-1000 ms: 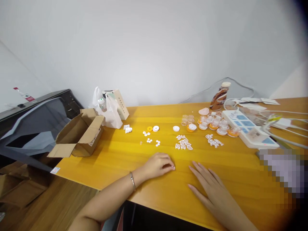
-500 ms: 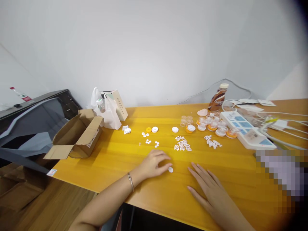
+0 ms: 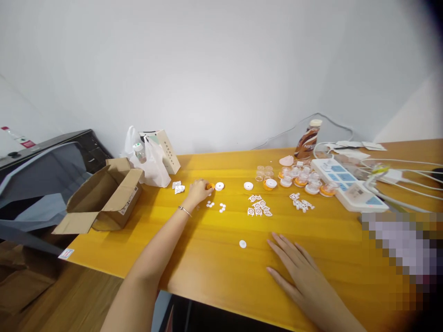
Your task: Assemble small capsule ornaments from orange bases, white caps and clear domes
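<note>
My left hand [image 3: 198,191] is stretched out over the yellow table [image 3: 214,263], its fingertips on a small orange ring [image 3: 210,186] beside a white ring [image 3: 219,186]. Small white discs [image 3: 221,207] lie just right of that hand. My right hand [image 3: 300,274] rests flat and open on the table near the front edge. A single white disc [image 3: 242,244] lies on the table left of my right hand. White lattice pieces [image 3: 258,205] and a second cluster of them [image 3: 302,203] sit further back.
An open cardboard box [image 3: 104,198] stands at the table's left end, with a white plastic bag [image 3: 152,161] and carton behind it. At the back right are orange-based clear cups [image 3: 304,177], a brown bottle [image 3: 306,139], a white power strip [image 3: 349,189] and cables.
My left hand left the white disc on the table near the front and reached back-left to the orange ring. My right hand stayed flat in place.
</note>
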A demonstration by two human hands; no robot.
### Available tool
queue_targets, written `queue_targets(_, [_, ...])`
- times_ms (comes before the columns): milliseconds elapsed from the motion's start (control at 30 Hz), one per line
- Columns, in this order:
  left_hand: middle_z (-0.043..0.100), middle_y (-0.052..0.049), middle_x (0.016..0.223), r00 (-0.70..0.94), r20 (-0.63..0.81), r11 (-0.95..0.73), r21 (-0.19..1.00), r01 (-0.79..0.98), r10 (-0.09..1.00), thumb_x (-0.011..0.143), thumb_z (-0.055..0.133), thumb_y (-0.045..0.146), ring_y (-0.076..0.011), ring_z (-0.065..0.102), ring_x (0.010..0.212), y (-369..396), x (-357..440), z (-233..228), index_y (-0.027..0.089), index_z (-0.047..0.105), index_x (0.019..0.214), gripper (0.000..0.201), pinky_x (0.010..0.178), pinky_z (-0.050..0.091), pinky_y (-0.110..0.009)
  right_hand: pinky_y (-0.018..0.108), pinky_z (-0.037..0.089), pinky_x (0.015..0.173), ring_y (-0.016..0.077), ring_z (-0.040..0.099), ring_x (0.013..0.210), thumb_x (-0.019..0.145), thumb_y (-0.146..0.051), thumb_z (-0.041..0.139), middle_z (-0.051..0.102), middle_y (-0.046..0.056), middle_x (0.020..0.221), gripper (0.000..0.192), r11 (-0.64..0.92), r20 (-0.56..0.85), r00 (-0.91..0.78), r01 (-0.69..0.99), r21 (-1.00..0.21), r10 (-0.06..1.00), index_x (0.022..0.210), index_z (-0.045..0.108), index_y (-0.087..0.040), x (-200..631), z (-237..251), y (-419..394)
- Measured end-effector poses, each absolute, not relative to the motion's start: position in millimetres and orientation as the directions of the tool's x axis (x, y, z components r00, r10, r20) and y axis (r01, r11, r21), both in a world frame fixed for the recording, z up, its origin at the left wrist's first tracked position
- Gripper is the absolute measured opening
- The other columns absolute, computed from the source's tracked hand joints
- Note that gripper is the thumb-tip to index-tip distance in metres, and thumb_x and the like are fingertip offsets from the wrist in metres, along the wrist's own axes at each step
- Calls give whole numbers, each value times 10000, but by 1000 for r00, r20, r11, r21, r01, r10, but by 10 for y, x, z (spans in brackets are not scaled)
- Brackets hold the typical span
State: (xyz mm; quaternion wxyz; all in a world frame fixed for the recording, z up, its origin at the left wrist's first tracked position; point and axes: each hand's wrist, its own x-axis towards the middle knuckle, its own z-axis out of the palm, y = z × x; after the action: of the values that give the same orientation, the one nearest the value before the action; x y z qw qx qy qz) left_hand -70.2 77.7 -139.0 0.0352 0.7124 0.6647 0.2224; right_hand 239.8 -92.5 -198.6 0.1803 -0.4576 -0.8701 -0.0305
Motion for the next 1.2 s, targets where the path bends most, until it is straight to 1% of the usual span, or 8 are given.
queue_targets(133, [621, -101, 948, 1, 297, -124, 393, 911, 955, 715, 617, 315, -260, 533, 967, 750, -679, -1301, 160, 625, 846, 204, 821, 380, -341, 449, 357, 973, 270, 399, 1231, 828, -496, 417, 424, 83, 1355, 541, 582, 353, -510, 802, -134, 784, 1279, 435, -198, 2397, -1980, -926])
queue_targets(233, [593, -95, 1054, 43, 331, -195, 442, 875, 943, 765, 575, 314, -225, 520, 1019, 552, -580, -1166, 160, 583, 990, 273, 871, 376, -320, 448, 359, 971, 271, 403, 1228, 829, -492, 416, 429, 88, 1352, 539, 583, 348, -511, 801, -138, 786, 1278, 435, -194, 2393, -1977, -926])
queue_targets(333, [618, -38, 1022, 215, 303, -347, 503, 792, 928, 761, 590, 332, -165, 565, 943, 157, -399, -1081, 201, 572, 1010, 282, 821, 417, -253, 445, 358, 972, 272, 406, 1226, 828, -496, 413, 432, 88, 1350, 540, 580, 344, -511, 803, -138, 788, 1279, 434, -200, 2391, -1976, -926])
queue_targets(433, [617, -43, 1028, 563, 219, -560, 615, 555, 797, 760, 598, 335, -166, 559, 943, -273, -230, -1078, 209, 561, 1040, 309, 852, 406, -280, 442, 346, 982, 271, 406, 1225, 827, -499, 413, 435, 85, 1348, 541, 577, 348, -503, 803, -150, 791, 1282, 430, -208, 2391, -1979, -925])
queue_targets(500, [620, -37, 1023, 631, 181, -587, 616, 525, 754, 763, 596, 343, -172, 546, 962, -465, -166, -1108, 221, 555, 1049, 314, 880, 382, -303, 442, 344, 983, 271, 406, 1225, 825, -497, 416, 435, 87, 1347, 542, 576, 351, -502, 804, -146, 790, 1280, 432, -203, 2390, -1981, -925])
queue_targets(900, [604, -29, 962, 641, 109, -605, 481, 635, 760, 744, 607, 370, -188, 511, 955, -505, -110, -1360, 236, 576, 1003, 293, 868, 317, -325, 466, 365, 965, 281, 421, 1211, 810, -483, 446, 452, 92, 1332, 509, 570, 363, -489, 806, -159, 793, 1239, 472, -212, 2383, -2003, -934])
queue_targets(1067, [576, -47, 988, 629, 110, -582, 525, 621, 770, 757, 596, 384, -190, 504, 956, -519, -84, -1440, 249, 556, 1078, 350, 875, 329, -333, 413, 450, 890, 251, 544, 1070, 813, -404, 473, 571, 103, 1184, 379, 588, 382, -467, 746, -314, 797, 1137, 540, -220, 2308, -1915, -795])
queue_targets(1200, [574, -58, 1002, 624, 121, -569, 569, 594, 772, 720, 632, 421, -197, 513, 965, -518, -70, -1457, 237, 522, 1142, 472, 880, 348, -341, 367, 482, 823, 222, 583, 944, 759, -414, 577, 613, 91, 1008, 357, 632, 233, -602, 622, -463, 763, 1040, 558, -195, 2125, -1669, -522])
